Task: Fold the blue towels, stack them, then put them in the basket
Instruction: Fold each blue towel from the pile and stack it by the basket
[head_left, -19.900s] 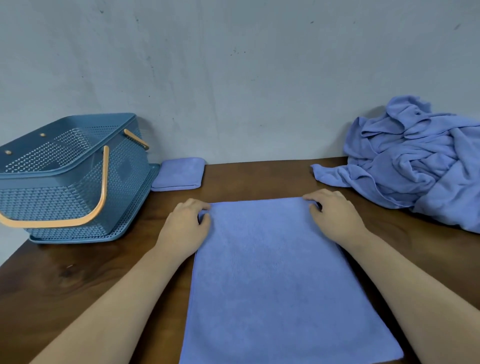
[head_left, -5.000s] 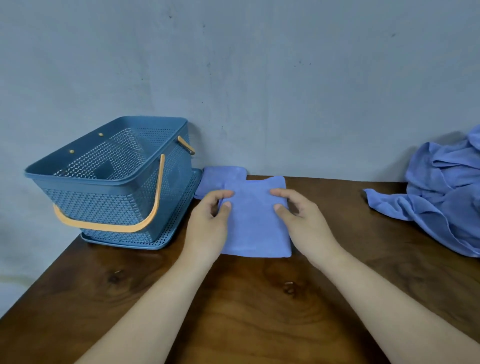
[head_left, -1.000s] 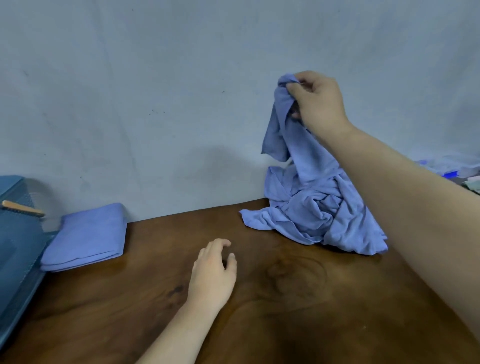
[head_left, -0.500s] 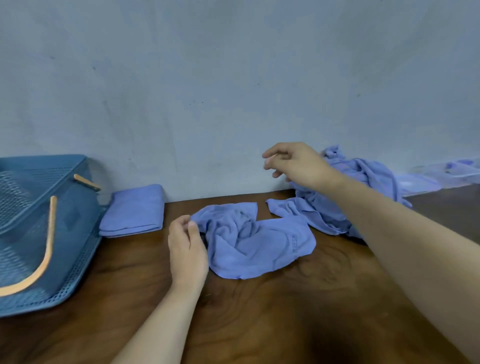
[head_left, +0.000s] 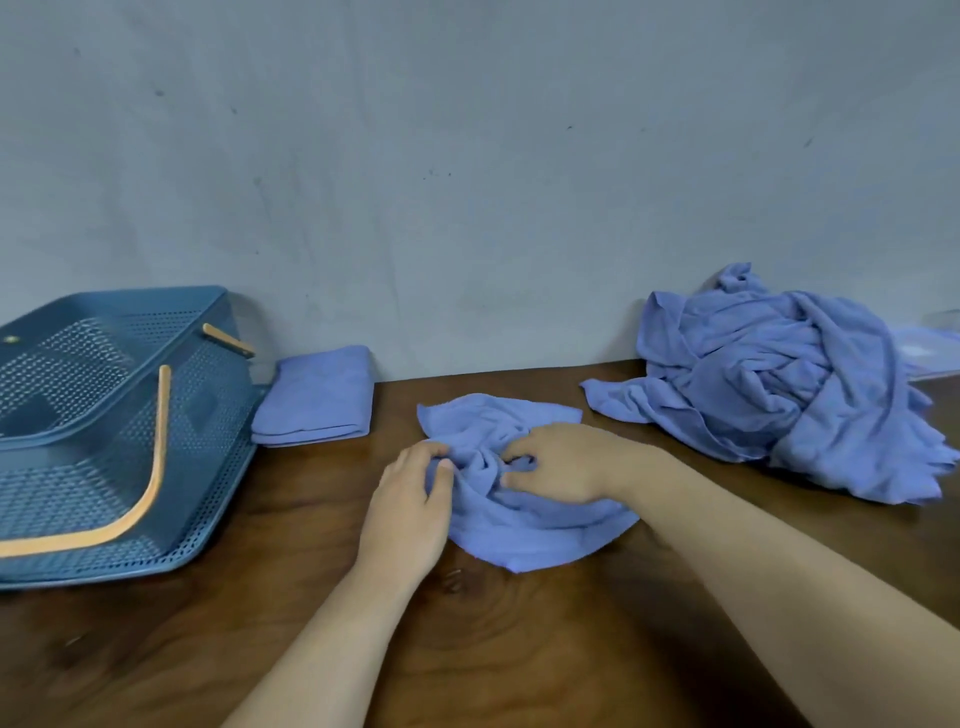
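Left grip and right grip both clench the crumpled towel, mid-bench near the far edge. Moments earlier the right grip hung released over the unfolded pile. Spreading can probably begin; the folded stack waits beside the basket.

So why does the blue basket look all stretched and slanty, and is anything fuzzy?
Head view: the wide lens stretches the perforated blue plastic basket near the left edge. Head view: the left hand and right hand, gripping the crumpled blue towel, look slightly soft. Head view: the light is even, with a dim shadow beside the right forearm on the brown wooden table.
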